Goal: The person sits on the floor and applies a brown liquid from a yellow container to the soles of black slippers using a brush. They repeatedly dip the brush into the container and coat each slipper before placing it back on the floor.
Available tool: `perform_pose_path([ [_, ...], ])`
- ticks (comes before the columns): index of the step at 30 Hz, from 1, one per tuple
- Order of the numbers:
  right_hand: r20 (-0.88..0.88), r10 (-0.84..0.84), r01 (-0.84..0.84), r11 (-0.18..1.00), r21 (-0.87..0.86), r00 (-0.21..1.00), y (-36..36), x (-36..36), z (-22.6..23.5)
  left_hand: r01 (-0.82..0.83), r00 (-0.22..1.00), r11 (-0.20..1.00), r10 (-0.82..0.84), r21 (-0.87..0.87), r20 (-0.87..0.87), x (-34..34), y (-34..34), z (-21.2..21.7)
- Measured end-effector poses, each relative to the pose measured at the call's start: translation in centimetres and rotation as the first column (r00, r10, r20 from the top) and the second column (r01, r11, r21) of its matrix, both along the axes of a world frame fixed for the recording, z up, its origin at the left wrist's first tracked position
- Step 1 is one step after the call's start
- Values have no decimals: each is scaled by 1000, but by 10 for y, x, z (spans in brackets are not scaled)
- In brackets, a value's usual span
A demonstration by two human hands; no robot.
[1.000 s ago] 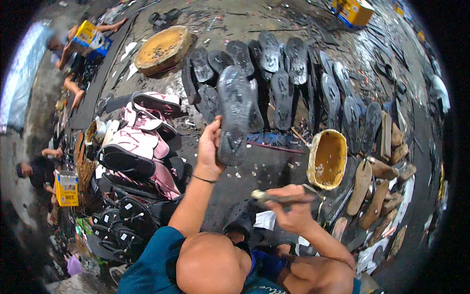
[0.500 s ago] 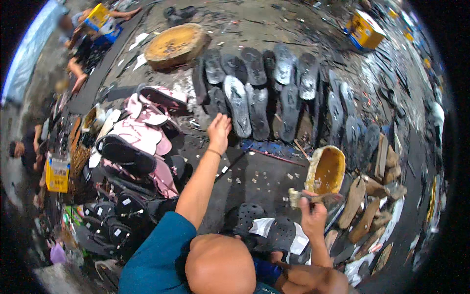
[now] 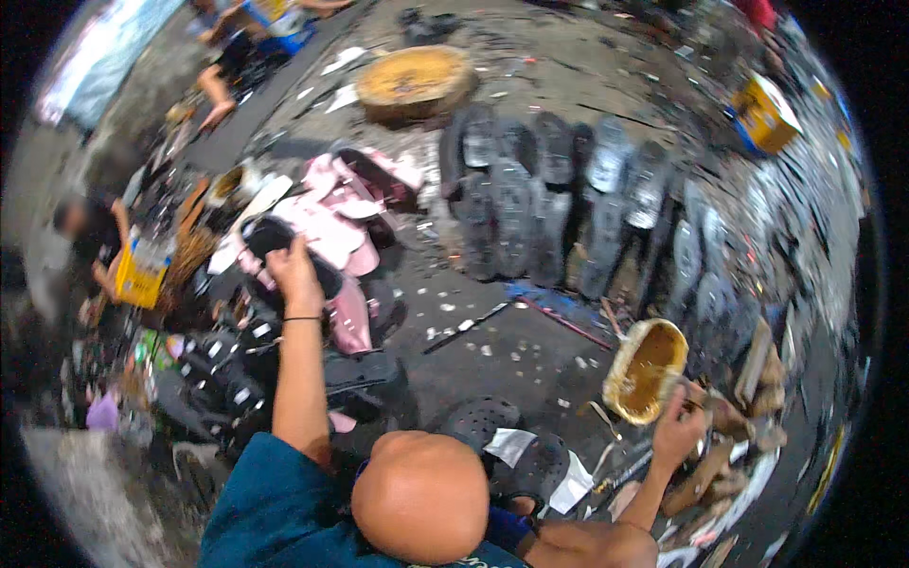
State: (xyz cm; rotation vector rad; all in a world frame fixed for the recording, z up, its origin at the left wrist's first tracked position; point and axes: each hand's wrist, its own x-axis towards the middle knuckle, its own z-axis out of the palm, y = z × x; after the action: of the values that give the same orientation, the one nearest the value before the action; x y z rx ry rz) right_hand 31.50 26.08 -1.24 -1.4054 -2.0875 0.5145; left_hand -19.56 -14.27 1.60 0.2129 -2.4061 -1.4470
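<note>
My left hand (image 3: 295, 276) is at the left, its fingers closed on a black-soled slipper (image 3: 269, 239) on top of a heap of pink and white slippers (image 3: 327, 227). Over on the right, my right hand (image 3: 678, 432) is closed round a brush, blurred by motion. Its tip reaches into a tub (image 3: 620, 402) with a pale crusted rim and amber liquid inside. Ahead of me stand rows of dark shoe soles (image 3: 516, 222), several with whitish smears.
Black sandals with white tags (image 3: 213, 383) lie near left, wooden shoe forms (image 3: 705, 473) near right. A round wooden block (image 3: 417, 80) lies beyond the soles. Two people sit at the far left, by yellow boxes (image 3: 142, 275). Black clogs (image 3: 530, 464) are on my feet.
My left hand has moved left from the soles to the slipper heap and taken hold of a slipper. My right hand has moved right, bringing the brush to the tub. The view has shifted.
</note>
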Motion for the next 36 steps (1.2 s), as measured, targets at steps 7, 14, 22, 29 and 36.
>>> perform_pose_path([
  [7,53,30,-9,937,-349,998,-26,13,30,49,980,983,-81,-174,-179,26,35,-11],
  [14,33,113,-110,991,-82,993,-3,-28,-1,-94,985,750,-25,-655,-170,-7,29,-59],
  [22,325,137,-12,933,-360,936,-23,7,32,815,473,425,-881,-395,28,151,95,-21],
  [29,163,189,-135,947,-293,968,-41,21,31,985,146,171,-896,22,420,253,118,-101],
  [36,-353,165,-386,511,-768,921,-56,14,38,857,193,-17,-916,-514,352,242,147,-126],
])
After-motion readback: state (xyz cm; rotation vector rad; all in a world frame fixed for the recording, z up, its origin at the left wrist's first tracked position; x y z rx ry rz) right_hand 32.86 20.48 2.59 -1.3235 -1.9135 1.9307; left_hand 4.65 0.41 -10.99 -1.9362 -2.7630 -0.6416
